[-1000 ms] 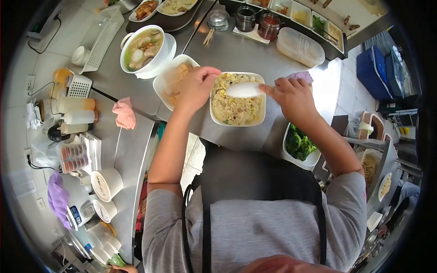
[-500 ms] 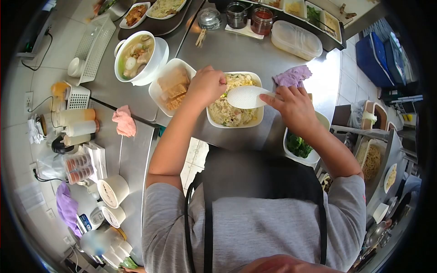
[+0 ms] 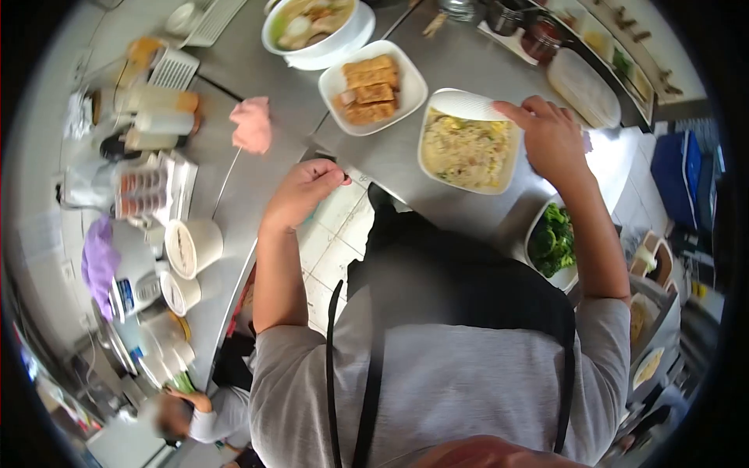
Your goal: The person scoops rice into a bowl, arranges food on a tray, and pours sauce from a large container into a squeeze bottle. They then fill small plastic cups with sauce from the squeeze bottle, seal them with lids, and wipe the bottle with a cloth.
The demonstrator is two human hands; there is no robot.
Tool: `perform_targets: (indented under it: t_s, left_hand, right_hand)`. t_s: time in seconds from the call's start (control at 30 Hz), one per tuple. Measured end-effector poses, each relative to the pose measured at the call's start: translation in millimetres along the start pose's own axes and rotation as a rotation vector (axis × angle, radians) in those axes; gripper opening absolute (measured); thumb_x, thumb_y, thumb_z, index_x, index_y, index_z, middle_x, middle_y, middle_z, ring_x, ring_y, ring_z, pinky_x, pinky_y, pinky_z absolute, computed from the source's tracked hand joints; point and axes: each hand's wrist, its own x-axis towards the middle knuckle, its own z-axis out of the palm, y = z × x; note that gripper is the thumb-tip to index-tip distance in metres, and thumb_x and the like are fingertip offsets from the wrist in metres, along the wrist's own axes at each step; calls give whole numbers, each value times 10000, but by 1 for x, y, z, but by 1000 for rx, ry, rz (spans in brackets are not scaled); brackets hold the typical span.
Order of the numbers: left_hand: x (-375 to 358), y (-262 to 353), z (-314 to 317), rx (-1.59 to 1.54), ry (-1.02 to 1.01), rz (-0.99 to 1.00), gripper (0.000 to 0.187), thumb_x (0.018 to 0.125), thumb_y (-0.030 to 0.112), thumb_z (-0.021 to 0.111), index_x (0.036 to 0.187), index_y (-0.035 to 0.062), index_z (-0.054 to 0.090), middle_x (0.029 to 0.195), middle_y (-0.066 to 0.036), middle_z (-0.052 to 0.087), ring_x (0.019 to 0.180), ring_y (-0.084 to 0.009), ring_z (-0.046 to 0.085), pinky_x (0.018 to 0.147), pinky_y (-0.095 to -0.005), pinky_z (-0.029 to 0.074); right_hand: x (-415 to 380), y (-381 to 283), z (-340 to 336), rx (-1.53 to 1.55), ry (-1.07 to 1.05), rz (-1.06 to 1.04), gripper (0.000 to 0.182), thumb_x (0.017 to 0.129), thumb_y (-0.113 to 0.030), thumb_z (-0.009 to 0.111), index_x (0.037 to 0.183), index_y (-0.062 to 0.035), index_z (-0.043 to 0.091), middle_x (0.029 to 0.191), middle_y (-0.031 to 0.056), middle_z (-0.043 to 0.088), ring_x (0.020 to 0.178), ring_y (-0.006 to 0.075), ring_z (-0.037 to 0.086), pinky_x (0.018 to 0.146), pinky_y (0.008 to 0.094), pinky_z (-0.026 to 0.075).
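My right hand [image 3: 552,136] grips a white textured rice paddle [image 3: 466,104], whose blade lies over the far edge of a white square bowl of fried rice [image 3: 468,152]. Away from the bowls, my left hand [image 3: 308,191] is closed in a pinch above the gap by the counter edge, with a small dark thing at its fingertips that I cannot make out. Between the hands and farther back sits a white dish of sliced golden-brown food [image 3: 370,90]. A bowl of green broccoli [image 3: 552,242] stands below my right forearm.
A soup bowl [image 3: 312,27] is at the far edge. A pink cloth [image 3: 251,125] lies on the left counter, near bottles and tubs [image 3: 191,248]. Lidded container [image 3: 583,87] and jars [image 3: 540,39] stand at back right. A co-worker [image 3: 218,413] is at lower left.
My left hand has moved from beside the rice bowl down and left, uncovering the golden-brown food. The paddle has shifted to the bowl's far edge. The view has turned and shifted; a co-worker now shows.
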Motion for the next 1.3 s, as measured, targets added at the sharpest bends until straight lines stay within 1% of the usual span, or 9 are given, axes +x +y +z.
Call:
perform_targets:
  t_s: [0.2, 0.23, 0.3, 0.4, 0.57, 0.73, 0.8, 1.07, 1.3]
  left_hand:
    - [-23, -81, -15, 610, -17, -327, 163, 742, 183, 593, 758, 20, 592, 699, -80, 563, 663, -112, 499, 535, -275, 393]
    - [-19, -156, -32, 789, -165, 114, 186, 749, 200, 576, 725, 16, 581, 669, -70, 564, 588, -139, 504, 516, -288, 405]
    - [-24, -234, -26, 793, -409, 45, 170, 738, 182, 549, 711, 16, 574, 651, -66, 565, 523, -183, 523, 503, -322, 433]
    - [-46, -298, 38, 214, -383, -984, 145, 728, 164, 518, 787, 43, 575, 668, -79, 567, 534, -211, 536, 492, -353, 454]
    - [-48, -208, 24, 454, -540, -106, 171, 773, 171, 465, 834, 49, 568, 660, -72, 563, 529, -192, 532, 480, -308, 453]
    - [-3, -88, 31, 82, -120, -287, 324, 868, 265, 401, 997, 7, 549, 648, -74, 554, 496, -127, 509, 459, -222, 415]
    - [20, -58, 51, 45, -94, -85, 371, 892, 307, 354, 1111, 34, 478, 624, -38, 535, 433, -62, 439, 409, -184, 350]
    - [77, -27, 122, -246, -82, 69, 375, 878, 194, 383, 1237, 96, 337, 665, -30, 537, 469, -61, 457, 414, -169, 347]
    - [73, -20, 121, -271, -93, -35, 371, 865, 156, 373, 1232, 118, 337, 682, -42, 552, 478, -62, 472, 410, -164, 346]
  right_hand:
    - [9, 8, 0, -39, 6, -10, 377, 765, -84, 420, 1078, -244, 556, 833, 50, 549, 824, 226, 534, 737, 341, 392]
    - [11, 8, -1, -30, -15, -7, 382, 765, -78, 416, 1079, -244, 555, 831, 50, 549, 828, 225, 532, 740, 339, 390]
    - [12, 7, -1, -89, -25, -38, 389, 762, -74, 419, 1083, -246, 553, 827, 49, 550, 830, 222, 529, 737, 333, 387]
    - [8, 9, 5, -135, -72, -52, 404, 749, -62, 437, 1089, -248, 550, 818, 57, 551, 819, 219, 527, 727, 324, 381]
    - [-13, 19, 4, -113, -230, 44, 447, 701, -30, 497, 1091, -241, 547, 828, 57, 552, 808, 219, 528, 717, 340, 380]
    - [-21, 8, -18, -7, -118, 25, 447, 680, -18, 518, 1064, -243, 558, 813, 40, 536, 787, 208, 528, 677, 328, 397]
    - [-26, -1, -24, -55, -94, -58, 428, 686, -21, 513, 1043, -250, 567, 799, 34, 528, 780, 201, 527, 662, 319, 401]
    - [-47, 21, -19, -94, -1, -55, 331, 700, -61, 506, 951, -253, 606, 790, 13, 521, 794, 192, 517, 691, 322, 384]
    - [-16, -5, -18, -48, 33, -143, 344, 697, -40, 488, 945, -247, 607, 803, 12, 514, 814, 193, 509, 707, 315, 378]
